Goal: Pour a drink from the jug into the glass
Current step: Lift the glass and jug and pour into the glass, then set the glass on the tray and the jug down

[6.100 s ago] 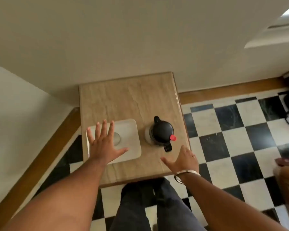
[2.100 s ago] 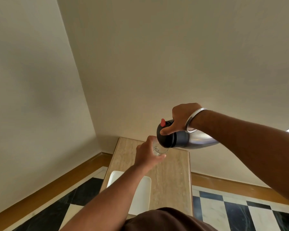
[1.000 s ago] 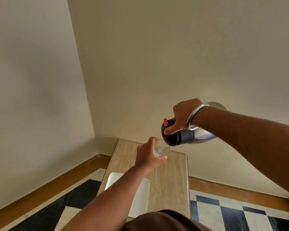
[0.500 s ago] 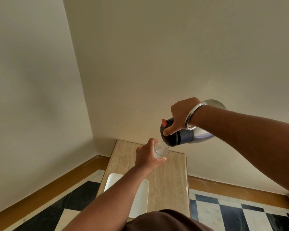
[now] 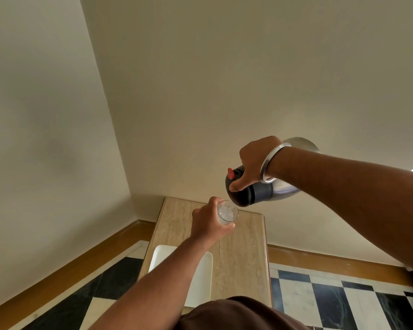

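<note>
A: What is sitting in the glass (image 5: 227,212)?
B: Clear, bubbling liquid is lying at its bottom. The steel jug (image 5: 258,190), black-topped with a red tab, is tipping just above its rim.

A: And the hands?
B: The left hand (image 5: 209,225) is wrapping the glass, raised over the table (image 5: 241,256). The right hand (image 5: 255,163) is clenching the jug's handle, thumb pressing the lid.

A: Any room?
B: A white tray (image 5: 202,279) is lying near the table's front edge; the right side is showing bare stone.

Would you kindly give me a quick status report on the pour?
Left hand grips glass, held above table. Right hand tips jug, spout at the rim; glass partly filled. Nothing in the way.
</note>
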`<state>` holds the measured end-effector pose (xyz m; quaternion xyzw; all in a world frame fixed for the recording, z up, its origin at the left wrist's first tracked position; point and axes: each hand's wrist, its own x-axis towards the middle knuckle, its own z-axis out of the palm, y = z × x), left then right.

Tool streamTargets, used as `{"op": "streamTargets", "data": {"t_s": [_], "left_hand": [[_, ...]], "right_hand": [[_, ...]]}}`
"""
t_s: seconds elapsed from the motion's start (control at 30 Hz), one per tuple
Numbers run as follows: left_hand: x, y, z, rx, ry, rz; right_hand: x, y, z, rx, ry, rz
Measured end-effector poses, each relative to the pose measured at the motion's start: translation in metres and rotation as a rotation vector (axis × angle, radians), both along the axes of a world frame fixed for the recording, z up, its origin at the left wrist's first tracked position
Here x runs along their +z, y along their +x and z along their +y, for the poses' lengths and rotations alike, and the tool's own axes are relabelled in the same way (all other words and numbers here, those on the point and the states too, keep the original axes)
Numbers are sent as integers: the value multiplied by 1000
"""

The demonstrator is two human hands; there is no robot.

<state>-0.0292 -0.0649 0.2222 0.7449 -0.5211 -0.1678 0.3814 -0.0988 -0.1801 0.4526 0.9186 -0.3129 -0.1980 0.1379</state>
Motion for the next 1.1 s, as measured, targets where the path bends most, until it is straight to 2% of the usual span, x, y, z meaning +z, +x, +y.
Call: {"op": "streamTargets", "data": {"t_s": [0.57,0.7,0.83,0.97,1.1], "left_hand": [[-2,12,-1,7,-10,74],[-6,16,3,-3,-3,98],[-13,22,6,-20,-9,147],[-24,32,9,-32,13,187],[-40,38,15,-52,59,213]], "right_hand": [[-31,-17,-6,-123,117,-150],[-41,-28,-9,-222,154,-244],[-56,-47,-10,-474,331,-414],[-95,-79,9,-782,569,-806],[-150,-105,46,-1035,574,-1060]]}}
